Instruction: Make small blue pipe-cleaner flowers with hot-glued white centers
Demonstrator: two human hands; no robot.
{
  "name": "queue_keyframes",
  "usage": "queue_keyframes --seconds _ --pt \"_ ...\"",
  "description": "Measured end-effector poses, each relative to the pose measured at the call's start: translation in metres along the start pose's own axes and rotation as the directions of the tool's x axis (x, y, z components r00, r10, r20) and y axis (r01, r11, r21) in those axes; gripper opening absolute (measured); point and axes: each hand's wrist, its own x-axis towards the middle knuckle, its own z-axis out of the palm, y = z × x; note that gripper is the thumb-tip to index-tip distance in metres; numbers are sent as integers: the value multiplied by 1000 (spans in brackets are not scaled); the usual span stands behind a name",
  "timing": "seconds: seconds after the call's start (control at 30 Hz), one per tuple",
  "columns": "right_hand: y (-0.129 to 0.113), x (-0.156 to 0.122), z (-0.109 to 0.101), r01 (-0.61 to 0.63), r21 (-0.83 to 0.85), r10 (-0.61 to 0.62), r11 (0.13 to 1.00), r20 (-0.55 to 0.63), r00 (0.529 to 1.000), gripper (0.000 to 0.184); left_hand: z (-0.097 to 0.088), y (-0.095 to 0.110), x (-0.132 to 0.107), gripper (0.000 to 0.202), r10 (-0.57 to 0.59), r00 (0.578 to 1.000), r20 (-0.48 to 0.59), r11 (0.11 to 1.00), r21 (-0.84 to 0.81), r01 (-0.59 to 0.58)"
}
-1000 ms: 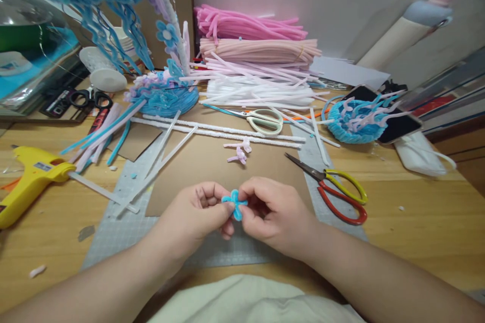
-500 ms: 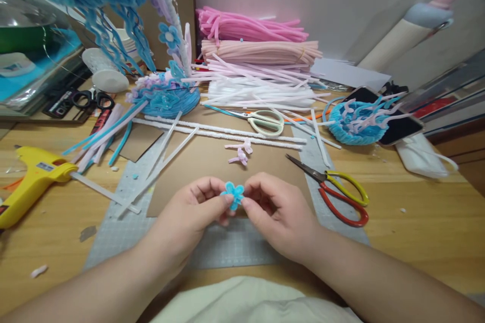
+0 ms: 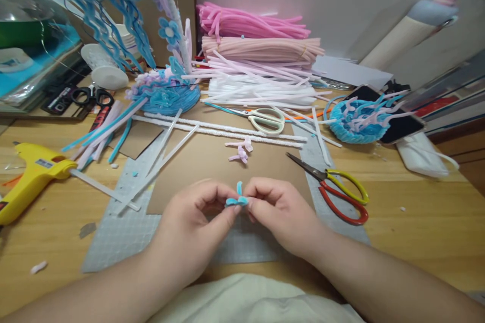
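My left hand and my right hand meet over a brown card sheet, both pinching a small blue pipe-cleaner flower between thumb and fingertips. The flower is seen edge-on, one petal sticking up. A small pale pink pipe-cleaner piece lies on the card just beyond my hands.
Red-and-yellow scissors lie to the right, cream scissors further back, a yellow glue gun at the left. Stacks of pink and white pipe cleaners stand behind. A blue woven basket is at right, a blue pipe-cleaner sculpture at back left.
The blue flower has been turned in my fingers, from facing the camera to edge-on. Both hands stay pinched on it in about the same place.
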Motion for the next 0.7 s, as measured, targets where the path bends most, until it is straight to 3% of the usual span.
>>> queue_keyframes --seconds 0.07,0.13,0.23,0.37,0.5,0.7 --pt "0 3 -1 -193 235 168 953 121 978 14 -1 1 0 2 18 999 39 1000 -7 -17" --pt "2 5 -2 -268 276 226 923 175 958 13 -2 0 3 3 -87 991 98 985 -142 100" --pt "4 2 -5 -79 107 74 991 47 996 4 -4 -1 8 12 -239 957 163 902 -328 281" --pt "6 -4 -6 182 -140 -184 973 0 983 11 -6 -2 9 20 -280 939 199 844 -414 340" --pt "6 -5 -6 220 -222 -222 950 14 975 11 -7 -1 8 23 -313 916 252 805 -442 396" --pt "8 -2 -6 201 -213 -204 956 8 979 8 -9 -1 7 20 -328 871 366 747 -464 476"
